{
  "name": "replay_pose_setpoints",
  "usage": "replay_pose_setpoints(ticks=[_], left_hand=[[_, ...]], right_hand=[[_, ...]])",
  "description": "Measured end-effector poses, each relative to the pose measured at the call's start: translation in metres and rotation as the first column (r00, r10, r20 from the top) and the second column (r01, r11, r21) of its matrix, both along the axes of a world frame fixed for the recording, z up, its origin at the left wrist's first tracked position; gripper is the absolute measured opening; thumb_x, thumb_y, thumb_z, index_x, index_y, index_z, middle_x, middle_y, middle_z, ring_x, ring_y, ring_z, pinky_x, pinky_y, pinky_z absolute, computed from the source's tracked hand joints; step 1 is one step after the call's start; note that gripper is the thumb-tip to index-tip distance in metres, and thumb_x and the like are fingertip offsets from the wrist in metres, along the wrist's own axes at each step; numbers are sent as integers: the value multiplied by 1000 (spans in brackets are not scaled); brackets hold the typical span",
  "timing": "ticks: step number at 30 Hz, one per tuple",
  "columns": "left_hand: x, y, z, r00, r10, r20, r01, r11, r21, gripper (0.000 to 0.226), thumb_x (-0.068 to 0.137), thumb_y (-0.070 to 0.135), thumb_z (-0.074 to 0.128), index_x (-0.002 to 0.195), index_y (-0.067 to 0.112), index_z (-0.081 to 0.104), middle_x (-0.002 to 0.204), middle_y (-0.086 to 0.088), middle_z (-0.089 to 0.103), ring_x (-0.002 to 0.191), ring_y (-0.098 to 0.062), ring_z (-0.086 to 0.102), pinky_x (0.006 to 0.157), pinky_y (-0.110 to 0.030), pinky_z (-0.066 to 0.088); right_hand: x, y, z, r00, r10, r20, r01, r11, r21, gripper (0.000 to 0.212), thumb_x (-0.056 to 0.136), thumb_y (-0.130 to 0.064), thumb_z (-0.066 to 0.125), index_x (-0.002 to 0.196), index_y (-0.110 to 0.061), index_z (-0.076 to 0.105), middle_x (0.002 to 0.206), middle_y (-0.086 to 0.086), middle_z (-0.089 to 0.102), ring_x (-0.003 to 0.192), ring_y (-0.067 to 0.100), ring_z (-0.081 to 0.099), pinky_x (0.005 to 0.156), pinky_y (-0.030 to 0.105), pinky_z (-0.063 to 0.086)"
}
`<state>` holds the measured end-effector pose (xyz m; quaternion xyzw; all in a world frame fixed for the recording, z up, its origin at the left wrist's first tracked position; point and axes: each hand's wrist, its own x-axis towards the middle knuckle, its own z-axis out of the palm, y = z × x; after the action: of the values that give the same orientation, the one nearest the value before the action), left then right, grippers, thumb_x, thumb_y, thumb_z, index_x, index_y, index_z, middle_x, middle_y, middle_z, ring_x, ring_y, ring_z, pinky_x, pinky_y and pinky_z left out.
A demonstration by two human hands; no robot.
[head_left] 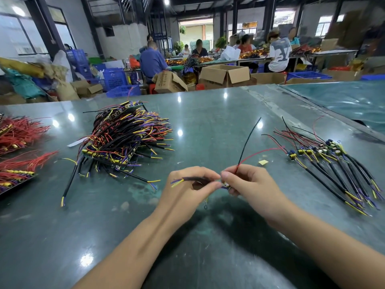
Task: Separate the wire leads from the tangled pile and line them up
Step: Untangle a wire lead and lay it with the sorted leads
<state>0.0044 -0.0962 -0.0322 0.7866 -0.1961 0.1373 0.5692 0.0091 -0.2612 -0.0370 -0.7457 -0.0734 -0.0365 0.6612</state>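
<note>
With my left hand [188, 185] pinching the lead's [248, 140] sleeve and my right hand [246, 181] its thin wires above the near table [208, 113], a hard tug could snap them.

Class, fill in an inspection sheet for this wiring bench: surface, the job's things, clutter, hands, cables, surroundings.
Surface: glossy green table, worn patches.
Job's things: tangled pile on the left; lined-up row on the right.
Clutter: yellow scrap; red bundles at the left edge.
Hands: left hand and right hand both pinch one wire lead.
Cables: nothing seen beyond the leads.
Surroundings: seated workers, cardboard boxes, blue crates.
</note>
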Motion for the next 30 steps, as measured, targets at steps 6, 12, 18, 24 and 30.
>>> replay_pose_setpoints(ticks=[6,12,18,24,30], left_hand=[[0,-1,3,988,-85,-125,82,996,-32,16,83,8,71,88,23,72,77,14,73,75,2,66,67,-11,48],[0,-3,2,951,-147,-270,76,963,-257,25,90,0,58,113,1,67,86,-1,75,81,-6,70,69,-15,52],[0,-5,2,923,-231,-309,113,928,-355,13,87,5,62,99,2,67,89,-15,71,80,-14,67,76,-20,53],[4,-8,-3,874,-315,-369,92,855,-510,27,73,16,77,91,6,60,88,-13,71,77,-16,70,70,-21,54],[3,-6,0,892,-281,-353,70,859,-507,28,71,20,71,92,5,61,88,-10,73,78,-15,70,68,-19,53]], right_hand=[[-3,0,5,996,28,85,-38,992,117,5,86,-12,67,82,-10,64,66,-1,66,59,10,59,59,19,49],[-6,5,9,990,135,48,-143,942,304,9,92,-7,56,84,-4,60,74,7,71,68,16,70,69,22,56],[-6,6,13,997,-16,74,-10,944,329,8,85,-3,64,82,2,59,66,8,70,60,17,69,60,21,55],[-6,6,14,999,-10,31,-3,917,398,7,84,0,64,77,0,66,68,12,70,62,18,68,61,20,54],[-5,1,14,1000,15,26,-24,928,372,11,86,1,61,79,-3,68,72,9,72,66,13,68,64,18,54]])
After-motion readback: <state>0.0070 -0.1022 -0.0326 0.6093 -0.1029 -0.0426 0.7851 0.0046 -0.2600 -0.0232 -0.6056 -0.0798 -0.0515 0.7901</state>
